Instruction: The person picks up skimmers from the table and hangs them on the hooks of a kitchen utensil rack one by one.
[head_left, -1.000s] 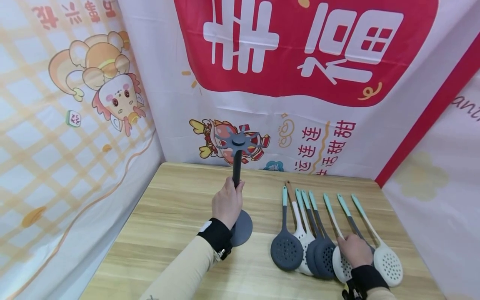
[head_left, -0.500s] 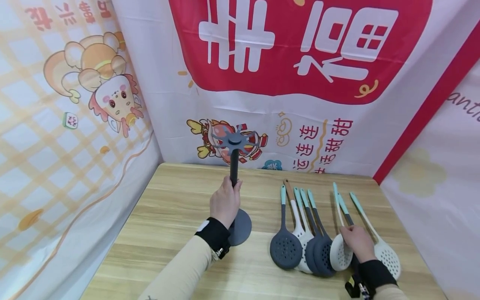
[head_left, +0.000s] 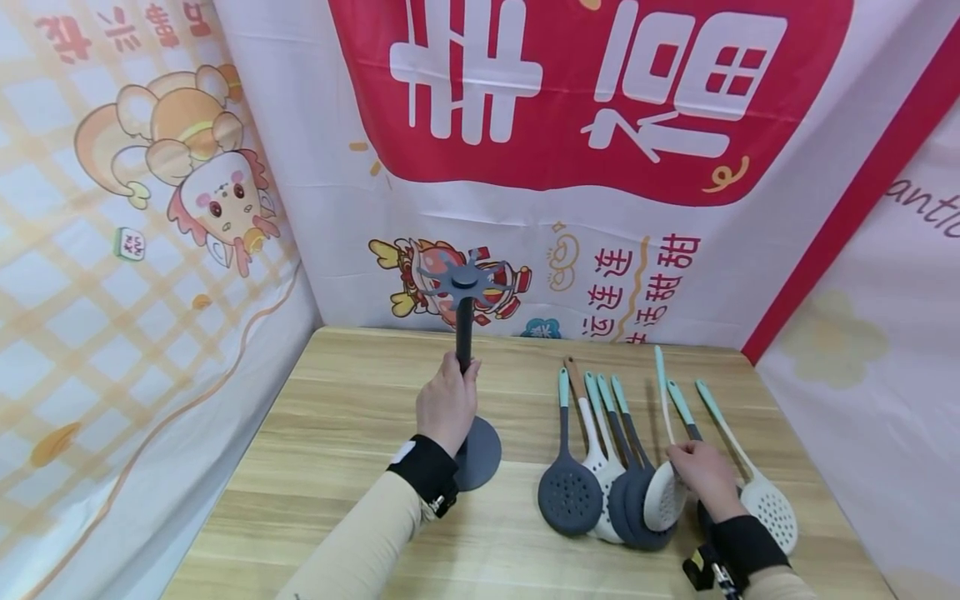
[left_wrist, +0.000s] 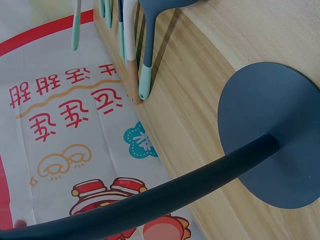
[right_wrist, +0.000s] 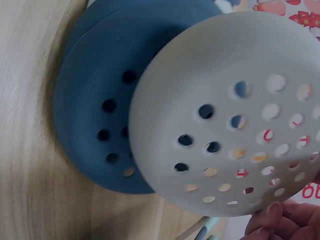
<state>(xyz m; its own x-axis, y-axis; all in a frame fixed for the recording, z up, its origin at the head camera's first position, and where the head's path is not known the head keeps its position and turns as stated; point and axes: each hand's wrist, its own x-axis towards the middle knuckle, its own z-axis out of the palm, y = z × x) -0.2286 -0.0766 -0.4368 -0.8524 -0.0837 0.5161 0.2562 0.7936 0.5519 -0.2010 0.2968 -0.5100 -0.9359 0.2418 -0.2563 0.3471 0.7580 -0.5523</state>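
In the head view my left hand (head_left: pixel 446 406) grips the dark pole of an upright utensil stand (head_left: pixel 464 325), its several hooks spread at the top. The stand's round base (left_wrist: pixel 260 105) rests on the table. Between thumb and fingers, my right hand (head_left: pixel 707 477) pinches a white skimmer (head_left: pixel 662 500) by its perforated head. The handle points away, raised above the table. Beneath that head, a dark skimmer (right_wrist: pixel 85 100) is partly covered. To the right lies another dark-necked utensil (head_left: pixel 684 407), its head mostly hidden by my right hand.
A row of skimmers lies on the wooden table (head_left: pixel 337 467), handles toward the back. At its left end is a dark skimmer (head_left: pixel 570 500); a white skimmer (head_left: pixel 772 512) lies far right. Printed cloth (head_left: pixel 337 233) hangs along the back and sides.
My right hand has lifted the white skimmer from the row and shifted it slightly left, over the dark ones, its handle now steeper. The left hand keeps its hold on the stand.
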